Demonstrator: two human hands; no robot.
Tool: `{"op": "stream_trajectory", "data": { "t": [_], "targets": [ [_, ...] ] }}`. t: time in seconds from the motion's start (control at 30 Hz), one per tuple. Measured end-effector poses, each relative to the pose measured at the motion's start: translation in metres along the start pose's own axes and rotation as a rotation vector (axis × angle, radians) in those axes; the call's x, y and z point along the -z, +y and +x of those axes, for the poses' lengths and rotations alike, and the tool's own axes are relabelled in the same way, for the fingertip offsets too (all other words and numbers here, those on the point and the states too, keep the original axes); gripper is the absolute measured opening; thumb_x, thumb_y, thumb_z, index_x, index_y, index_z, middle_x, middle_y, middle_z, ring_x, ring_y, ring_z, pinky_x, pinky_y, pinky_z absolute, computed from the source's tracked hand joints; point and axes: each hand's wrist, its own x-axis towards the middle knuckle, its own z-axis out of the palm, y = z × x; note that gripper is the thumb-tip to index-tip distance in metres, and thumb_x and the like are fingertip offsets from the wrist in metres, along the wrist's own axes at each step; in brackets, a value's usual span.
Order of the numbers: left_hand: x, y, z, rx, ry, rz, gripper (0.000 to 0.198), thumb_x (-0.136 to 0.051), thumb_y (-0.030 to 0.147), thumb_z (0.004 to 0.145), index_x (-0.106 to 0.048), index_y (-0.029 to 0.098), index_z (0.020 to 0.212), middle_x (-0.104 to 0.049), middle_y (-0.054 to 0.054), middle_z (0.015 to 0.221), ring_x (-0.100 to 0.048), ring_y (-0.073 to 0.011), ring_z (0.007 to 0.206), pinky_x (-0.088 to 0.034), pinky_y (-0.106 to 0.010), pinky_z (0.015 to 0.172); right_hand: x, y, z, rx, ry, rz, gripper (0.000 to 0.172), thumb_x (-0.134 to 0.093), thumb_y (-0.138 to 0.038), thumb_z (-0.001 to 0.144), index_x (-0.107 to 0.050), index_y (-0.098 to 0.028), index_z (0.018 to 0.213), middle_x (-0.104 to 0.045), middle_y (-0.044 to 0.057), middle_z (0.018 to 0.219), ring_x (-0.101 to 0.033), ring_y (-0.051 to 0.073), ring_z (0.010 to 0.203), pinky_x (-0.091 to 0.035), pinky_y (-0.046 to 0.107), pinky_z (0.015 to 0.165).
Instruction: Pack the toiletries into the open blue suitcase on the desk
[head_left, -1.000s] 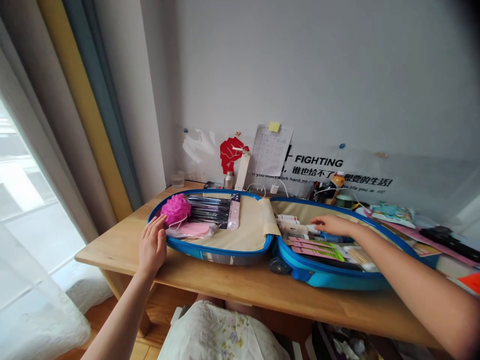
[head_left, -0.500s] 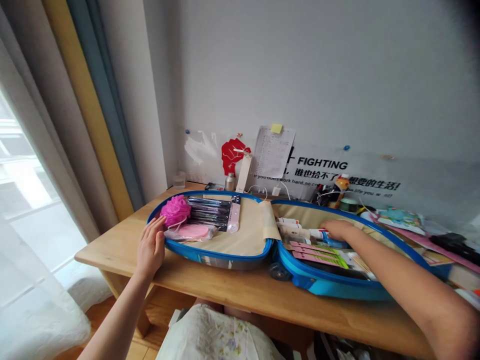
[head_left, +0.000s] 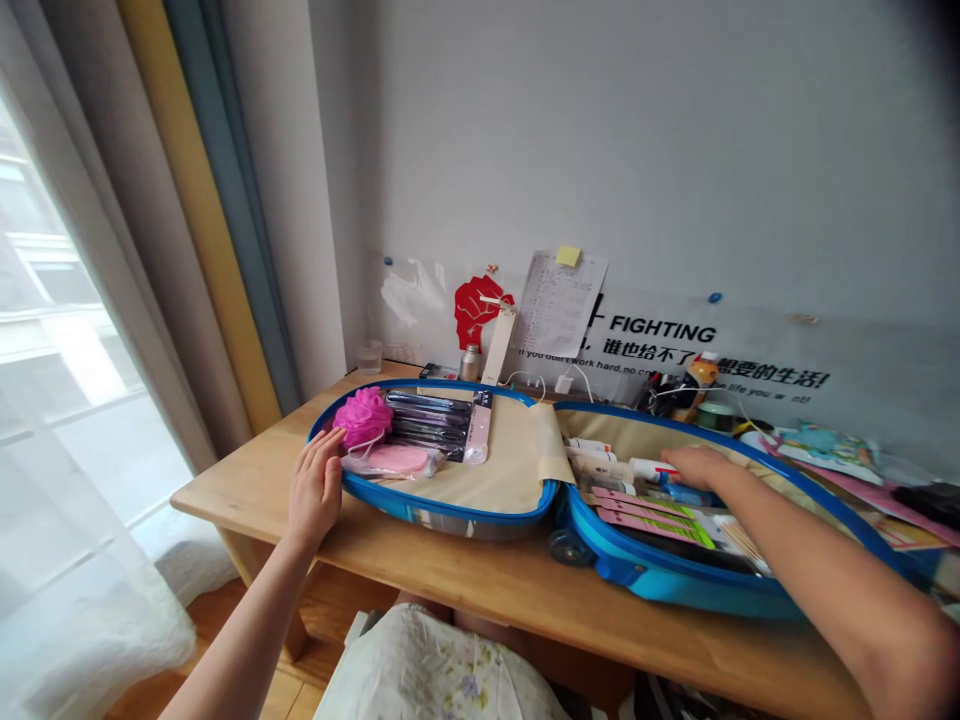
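Observation:
A blue suitcase [head_left: 480, 519] with a beige lining lies opened flat on the wooden desk. My left hand [head_left: 316, 485] rests against its left rim, fingers stretched out beside a pink bath puff [head_left: 363, 416]. In that half also lie a pink sponge [head_left: 401, 458] in clear wrapping and several dark packaged items [head_left: 427, 420]. Inside the right half, my right hand [head_left: 694, 466] is closed at the end of a white tube [head_left: 649, 469] with red marking; its fingertips are partly hidden. Near it are a blue packet [head_left: 686, 494], pink and green packages [head_left: 652, 518] and cotton swabs [head_left: 739, 538].
Behind the suitcase stand a metal bottle [head_left: 470, 363], an orange-labelled bottle [head_left: 701, 375] and a green jar [head_left: 715, 415]. Papers and packets [head_left: 829, 447] pile up at the right. The wooden desk [head_left: 255, 475] has its front edge close to my lap.
The view has shifted slightly, so the scene sits a little further right. Both hands keep nearly the same places on and inside the suitcase.

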Motion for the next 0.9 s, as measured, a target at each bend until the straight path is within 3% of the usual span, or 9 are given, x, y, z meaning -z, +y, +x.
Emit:
{"op": "stream_trajectory", "data": {
  "t": [0.13, 0.27, 0.33, 0.4, 0.5, 0.57, 0.7, 0.8, 0.9],
  "targets": [
    [0.0, 0.001, 0.0, 0.015, -0.001, -0.007, 0.046, -0.028, 0.042, 0.099, -0.058, 0.021, 0.126, -0.063, -0.011, 0.127, -0.049, -0.0251, 0.129, -0.037, -0.047, 0.112, 0.018, 0.002, -0.004, -0.006, -0.202, -0.147, 0.027, -0.068, -0.015, 0.07, -0.049, -0.025, 0.054, -0.068, 0.009, 0.065, -0.067, 0.024, 0.063, -0.049, 0.037, 0.067],
    [0.0, 0.003, 0.0, 0.02, 0.0, -0.016, 0.046, -0.029, 0.042, 0.099, -0.058, 0.02, 0.126, -0.062, -0.011, 0.128, -0.049, -0.0252, 0.13, -0.036, -0.047, 0.112, 0.045, -0.007, 0.007, -0.014, -0.167, -0.211, 0.003, -0.06, -0.022, 0.081, -0.062, -0.024, 0.082, -0.074, 0.015, 0.093, -0.068, 0.025, 0.075, -0.047, 0.035, 0.069],
    [0.0, 0.003, 0.0, 0.021, -0.002, -0.019, 0.046, -0.028, 0.041, 0.099, -0.058, 0.02, 0.126, -0.062, -0.011, 0.128, -0.049, -0.0254, 0.13, -0.035, -0.047, 0.112, 0.058, -0.026, 0.014, 0.019, -0.109, -0.196, 0.019, -0.055, -0.027, 0.087, -0.063, -0.021, 0.103, -0.07, 0.018, 0.112, -0.067, 0.025, 0.088, -0.046, 0.033, 0.073],
    [0.0, 0.003, 0.0, 0.024, -0.004, -0.02, 0.046, -0.028, 0.041, 0.099, -0.058, 0.02, 0.126, -0.063, -0.011, 0.127, -0.049, -0.0255, 0.13, -0.035, -0.047, 0.112, 0.067, -0.061, 0.019, 0.083, -0.047, -0.12, 0.034, -0.052, -0.031, 0.09, -0.059, -0.018, 0.12, -0.065, 0.018, 0.124, -0.065, 0.025, 0.096, -0.046, 0.031, 0.075],
    [0.0, 0.003, -0.001, 0.03, -0.009, -0.022, 0.045, -0.029, 0.041, 0.099, -0.058, 0.021, 0.127, -0.063, -0.011, 0.127, -0.048, -0.025, 0.13, -0.035, -0.046, 0.113, 0.07, -0.14, 0.013, 0.169, -0.092, 0.05, 0.044, -0.05, -0.039, 0.091, -0.053, -0.022, 0.131, -0.067, 0.01, 0.122, -0.066, 0.02, 0.082, -0.047, 0.028, 0.067],
    [-0.001, 0.003, -0.001, 0.033, -0.007, -0.019, 0.045, -0.029, 0.041, 0.099, -0.058, 0.021, 0.127, -0.063, -0.01, 0.127, -0.049, -0.0246, 0.13, -0.035, -0.046, 0.113, 0.061, -0.199, 0.003, 0.319, -0.17, 0.074, 0.041, -0.05, -0.04, 0.09, -0.056, -0.026, 0.128, -0.069, 0.005, 0.118, -0.066, 0.019, 0.082, -0.047, 0.027, 0.067],
    [-0.001, 0.002, -0.001, 0.028, -0.012, -0.017, 0.046, -0.029, 0.041, 0.098, -0.057, 0.021, 0.127, -0.062, -0.01, 0.128, -0.047, -0.0246, 0.131, -0.035, -0.046, 0.113, 0.026, -0.298, -0.018, 0.548, -0.307, -0.081, 0.038, -0.054, -0.04, 0.089, -0.061, -0.027, 0.124, -0.068, 0.004, 0.123, -0.064, 0.023, 0.105, -0.047, 0.027, 0.077],
    [-0.001, 0.002, 0.0, 0.024, -0.012, -0.021, 0.045, -0.03, 0.04, 0.098, -0.058, 0.02, 0.127, -0.063, -0.01, 0.128, -0.048, -0.0249, 0.13, -0.036, -0.047, 0.112, -0.003, -0.343, -0.028, 0.589, -0.346, -0.113, 0.036, -0.056, -0.039, 0.087, -0.064, -0.026, 0.12, -0.068, 0.006, 0.123, -0.064, 0.026, 0.11, -0.048, 0.03, 0.08],
    [-0.001, 0.003, 0.0, 0.024, -0.005, -0.023, 0.044, -0.03, 0.04, 0.099, -0.058, 0.02, 0.126, -0.063, -0.01, 0.128, -0.048, -0.0249, 0.13, -0.036, -0.047, 0.112, -0.023, -0.368, -0.033, 0.602, -0.366, -0.131, 0.037, -0.051, -0.036, 0.089, -0.063, -0.022, 0.121, -0.068, 0.011, 0.123, -0.064, 0.028, 0.11, -0.05, 0.033, 0.079]
  ]
}}
